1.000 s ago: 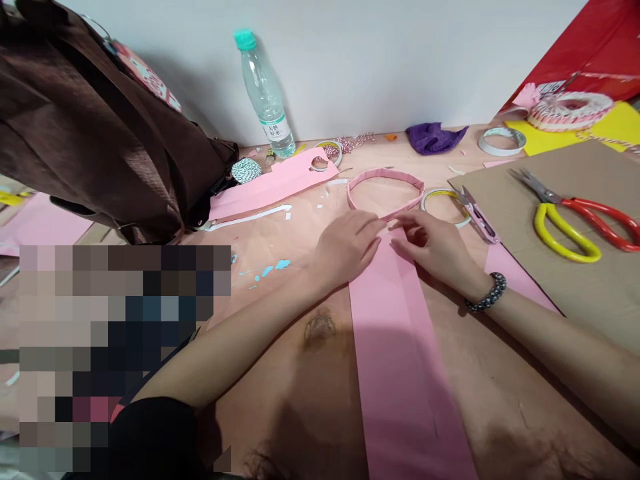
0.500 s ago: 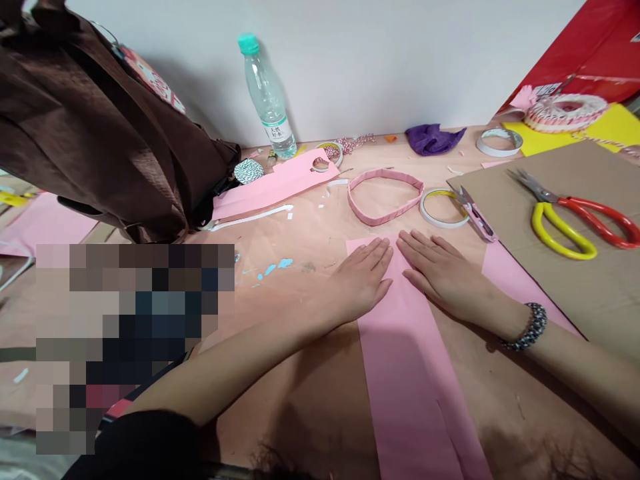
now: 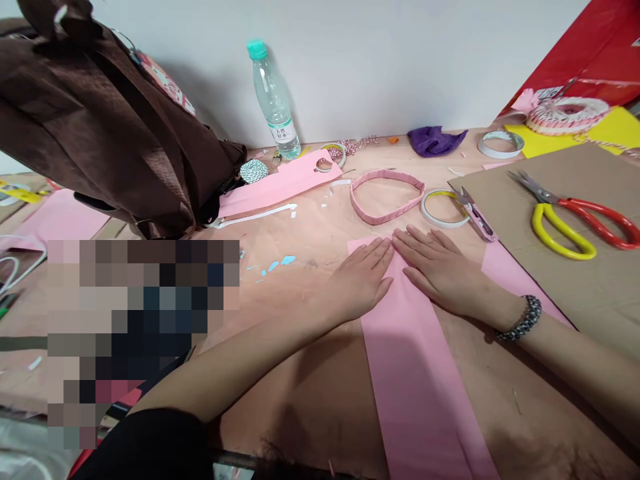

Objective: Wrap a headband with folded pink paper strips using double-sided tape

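A long pink paper strip (image 3: 415,373) runs from the near edge up the middle of the view. My left hand (image 3: 363,280) lies flat on the left side of its far end, palm down, fingers extended. Flat on the right side rests my right hand (image 3: 435,267), its fingers slightly spread and a dark beaded bracelet on the wrist. The fingertips of both hands nearly meet. Just beyond them are a pink paper ring (image 3: 357,207) and a roll of tape (image 3: 430,217), with pink snips (image 3: 483,223) leaning against the roll.
Red-and-yellow scissors (image 3: 563,207) lie on cardboard (image 3: 595,293) at right. A bottle (image 3: 277,110), a cut pink piece (image 3: 280,190), a twine ball (image 3: 254,171) and a purple cloth (image 3: 436,141) are farther back. A brown bag (image 3: 130,133) stands at left.
My right hand has shifted slightly left, its fingertips now closer to my left hand's. The view has moved a little, so the bag and bottle appear farther right.
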`<state>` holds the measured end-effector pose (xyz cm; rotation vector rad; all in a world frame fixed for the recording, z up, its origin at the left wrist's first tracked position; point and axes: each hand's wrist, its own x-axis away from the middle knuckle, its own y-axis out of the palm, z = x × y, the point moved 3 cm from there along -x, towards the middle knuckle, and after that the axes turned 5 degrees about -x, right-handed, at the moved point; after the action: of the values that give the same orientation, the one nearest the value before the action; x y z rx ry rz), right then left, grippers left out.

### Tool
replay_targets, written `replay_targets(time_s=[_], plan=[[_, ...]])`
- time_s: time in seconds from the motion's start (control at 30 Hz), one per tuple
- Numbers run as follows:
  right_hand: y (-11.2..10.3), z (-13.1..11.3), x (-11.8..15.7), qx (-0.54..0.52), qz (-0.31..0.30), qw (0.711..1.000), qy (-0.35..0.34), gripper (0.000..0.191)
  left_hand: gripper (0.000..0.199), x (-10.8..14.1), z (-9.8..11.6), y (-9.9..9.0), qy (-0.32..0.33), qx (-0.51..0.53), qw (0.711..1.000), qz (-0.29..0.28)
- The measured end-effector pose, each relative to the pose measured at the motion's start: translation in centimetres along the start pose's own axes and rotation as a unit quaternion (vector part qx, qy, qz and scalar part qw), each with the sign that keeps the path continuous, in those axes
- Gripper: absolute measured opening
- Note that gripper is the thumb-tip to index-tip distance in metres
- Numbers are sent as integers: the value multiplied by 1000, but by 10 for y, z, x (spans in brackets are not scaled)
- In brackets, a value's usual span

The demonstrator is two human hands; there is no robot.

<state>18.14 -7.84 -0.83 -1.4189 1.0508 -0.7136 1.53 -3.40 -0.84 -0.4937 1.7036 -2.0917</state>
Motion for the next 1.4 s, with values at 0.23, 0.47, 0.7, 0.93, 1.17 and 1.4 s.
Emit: replay_targets(time_s=[0.23, 0.47, 0.7, 0.93, 1.17, 1.4], plan=[[1, -4, 1, 2, -19, 1000, 24, 53, 58, -1, 6, -2, -18, -5, 1000, -7], [2, -9, 4, 3, -6, 999, 39, 53, 55, 1, 12, 0, -37, -3, 999, 11], [2, -12, 5, 5, 1, 999, 45, 53, 56, 2, 16, -3, -53, -6, 999, 0], [1, -14, 6, 9, -1, 999, 54, 53, 55, 2, 20, -5, -54, -24, 998, 2], [2, -15, 6, 15, 7, 998, 57, 53, 55, 2, 22, -4, -65, -31, 997, -4], [1, -16, 5, 21, 4, 998, 62, 54, 56, 2, 23, -4, -69, -32, 997, -8]])
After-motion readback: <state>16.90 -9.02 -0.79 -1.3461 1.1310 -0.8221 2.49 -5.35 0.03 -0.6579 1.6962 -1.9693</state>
